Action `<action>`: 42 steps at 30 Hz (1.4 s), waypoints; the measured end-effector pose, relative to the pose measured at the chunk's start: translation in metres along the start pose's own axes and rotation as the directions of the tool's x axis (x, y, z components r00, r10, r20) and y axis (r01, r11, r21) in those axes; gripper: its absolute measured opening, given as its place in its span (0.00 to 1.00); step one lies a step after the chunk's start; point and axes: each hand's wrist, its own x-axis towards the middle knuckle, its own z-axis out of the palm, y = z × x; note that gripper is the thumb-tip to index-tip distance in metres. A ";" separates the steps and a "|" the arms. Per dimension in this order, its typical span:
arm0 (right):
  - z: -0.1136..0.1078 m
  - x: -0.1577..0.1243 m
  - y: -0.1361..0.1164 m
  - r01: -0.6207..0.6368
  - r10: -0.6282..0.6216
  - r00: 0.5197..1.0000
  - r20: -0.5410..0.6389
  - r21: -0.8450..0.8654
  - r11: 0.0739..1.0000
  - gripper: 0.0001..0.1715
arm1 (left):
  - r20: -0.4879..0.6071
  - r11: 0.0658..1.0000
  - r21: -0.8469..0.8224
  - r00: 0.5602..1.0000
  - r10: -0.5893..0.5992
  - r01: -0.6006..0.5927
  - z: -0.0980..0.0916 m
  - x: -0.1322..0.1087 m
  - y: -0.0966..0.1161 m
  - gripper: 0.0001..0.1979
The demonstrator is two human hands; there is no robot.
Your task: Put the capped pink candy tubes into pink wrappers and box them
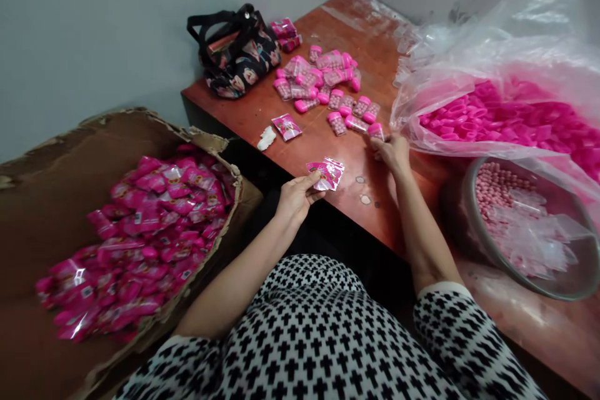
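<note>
My left hand [300, 197] pinches a pink printed sachet [325, 175] over the table's front edge. To the right, my right hand [394, 151] closes its fingers on a small clear candy bottle [375, 130] with a pink cap; its lower part is hidden by the fingers. Just beyond lie several more such bottles [336, 123], filled with pale pink beads, in a loose heap. Another pink sachet [287, 127] lies flat on the table left of them, beside a crumpled white scrap [266, 138].
At the left a cardboard box [140, 115] holds many filled pink packets [164, 219]. A floral handbag [244, 62] stands at the table's far left corner. On the right are a plastic bag of pink caps [497, 115] and a grey bowl [471, 200] with pink beads and clear empty bottles.
</note>
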 end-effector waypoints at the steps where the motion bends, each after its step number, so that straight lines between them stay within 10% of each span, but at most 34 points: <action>1: -0.001 -0.015 0.001 -0.016 0.018 1.000 -0.009 0.152 0.988 0.14 | -0.005 1.000 -0.016 1.000 0.001 -0.001 0.000 0.000 0.000 0.12; 6: 0.003 -0.084 -0.004 -0.108 0.017 0.989 0.149 0.624 0.774 0.16 | 0.036 0.996 -0.009 0.995 0.089 -0.089 0.003 -0.005 -0.006 0.14; 12: 0.023 -0.096 -0.024 -0.261 -0.133 0.870 0.475 0.673 0.692 0.16 | 0.262 0.942 0.297 0.962 0.077 -0.156 0.010 -0.018 -0.008 0.12; 23: 0.043 -0.104 -0.035 -0.120 -0.129 0.949 0.289 0.704 0.700 0.18 | 0.273 0.938 0.314 0.960 0.062 -0.150 -0.003 -0.023 -0.011 0.12; 29: 0.033 -0.122 -0.026 0.003 -0.091 0.992 0.092 0.689 0.725 0.16 | 0.059 0.997 0.070 0.998 0.029 -0.033 0.000 -0.016 -0.007 0.13; 42: 0.052 -0.200 -0.012 -0.089 -0.001 0.988 0.156 0.567 0.819 0.15 | 0.070 0.954 -0.294 0.997 -0.044 0.062 0.016 -0.022 -0.012 0.08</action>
